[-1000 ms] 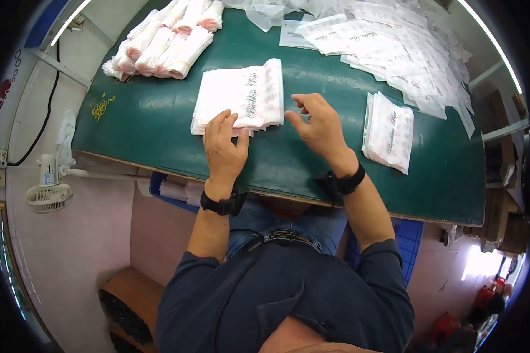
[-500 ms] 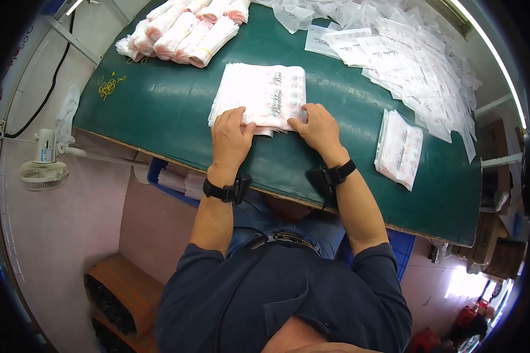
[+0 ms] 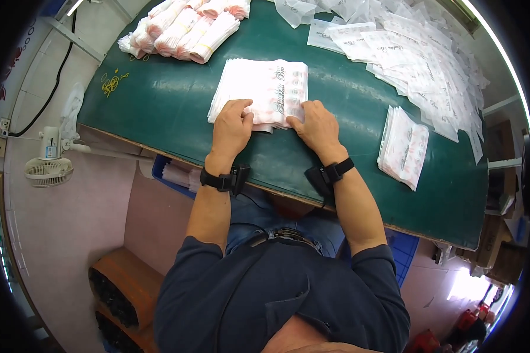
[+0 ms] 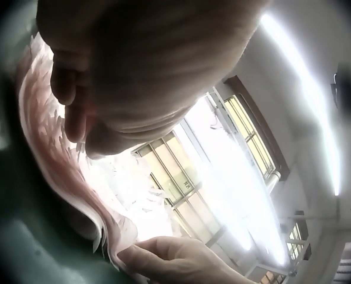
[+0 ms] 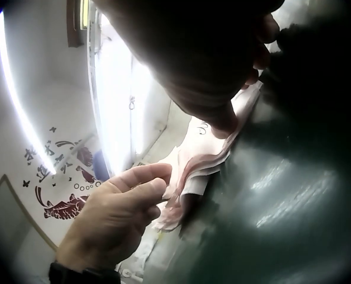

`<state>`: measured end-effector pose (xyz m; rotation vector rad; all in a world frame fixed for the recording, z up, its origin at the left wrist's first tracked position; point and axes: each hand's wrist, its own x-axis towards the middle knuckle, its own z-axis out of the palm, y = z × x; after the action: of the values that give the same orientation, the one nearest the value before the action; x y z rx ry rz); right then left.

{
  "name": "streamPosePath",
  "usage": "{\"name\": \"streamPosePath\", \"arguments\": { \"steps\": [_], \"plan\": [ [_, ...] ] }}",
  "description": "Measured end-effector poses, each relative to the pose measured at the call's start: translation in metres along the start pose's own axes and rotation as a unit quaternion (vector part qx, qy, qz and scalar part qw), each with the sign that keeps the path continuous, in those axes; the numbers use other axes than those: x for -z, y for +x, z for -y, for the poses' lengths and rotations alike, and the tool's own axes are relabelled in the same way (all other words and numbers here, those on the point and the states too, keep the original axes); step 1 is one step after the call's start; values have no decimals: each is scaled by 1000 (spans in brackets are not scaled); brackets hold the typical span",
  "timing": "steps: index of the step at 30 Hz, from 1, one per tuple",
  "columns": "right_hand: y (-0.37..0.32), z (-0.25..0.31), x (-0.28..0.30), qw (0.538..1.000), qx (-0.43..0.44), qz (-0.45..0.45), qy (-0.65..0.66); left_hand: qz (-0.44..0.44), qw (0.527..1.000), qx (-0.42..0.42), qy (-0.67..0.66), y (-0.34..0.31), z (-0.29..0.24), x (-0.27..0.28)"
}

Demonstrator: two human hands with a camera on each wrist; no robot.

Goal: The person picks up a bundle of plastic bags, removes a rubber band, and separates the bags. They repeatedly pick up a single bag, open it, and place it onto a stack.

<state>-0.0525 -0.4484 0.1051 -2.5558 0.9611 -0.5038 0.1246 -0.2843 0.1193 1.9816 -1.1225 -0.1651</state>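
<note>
A stack of printed white bags (image 3: 250, 88) lies on the green table (image 3: 176, 112), dark script near its right side. At the stack's near left edge the left hand (image 3: 232, 126) has curled fingers; in the right wrist view that hand (image 5: 113, 210) pinches the bag edges (image 5: 175, 189) between thumb and fingers. The right hand (image 3: 317, 126) grips the near right corner, thumb on top and fingers along the side. In the left wrist view the right hand (image 4: 181, 260) holds the stack's far corner, where the layers (image 4: 63, 160) bow upward.
A smaller stack of bags (image 3: 403, 147) lies to the right. Loose bags (image 3: 412, 65) spread over the back right. Rolled bundles (image 3: 188, 32) sit at the back left, with yellow rubber bands (image 3: 111, 83) nearby. A small fan (image 3: 49, 170) is beyond the left edge.
The right hand has moved left onto the stack's corner. The left hand's fingers have drawn in from lying flatter to curling at the near edge. The head view has shifted.
</note>
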Motion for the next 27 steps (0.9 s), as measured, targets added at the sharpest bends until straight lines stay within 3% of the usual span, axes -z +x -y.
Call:
{"name": "streamPosePath", "arguments": {
  "steps": [3, 7, 10, 11, 14, 20, 23, 27],
  "plan": [
    [-2, 3, 3, 1000, -1, -1, 5, 33, 996, -67, 40, 1, 3, 1],
    [-2, 6, 8, 999, 29, -15, -23, 35, 998, -44, 35, 2, 2, 4],
    [0, 3, -1, 955, 229, -177, -60, 51, 997, -59, 28, 2, 4, 6],
    [-1, 1, -6, 956, 227, -178, -57, 57, 996, -66, 22, 3, 5, 7],
    [-1, -5, -20, 979, 184, -42, 78, 71, 996, -38, 27, 4, 5, 9],
    [-3, -8, -25, 976, 193, -54, 81, 94, 995, 37, 4, 9, -6, 9],
    [-4, -6, -22, 977, 193, -46, 83, 15, 994, -86, 66, 6, 7, -3],
    [-7, -1, -11, 979, 177, -30, 93, 13, 992, -103, 69, 4, 9, 0]
  ]
}}
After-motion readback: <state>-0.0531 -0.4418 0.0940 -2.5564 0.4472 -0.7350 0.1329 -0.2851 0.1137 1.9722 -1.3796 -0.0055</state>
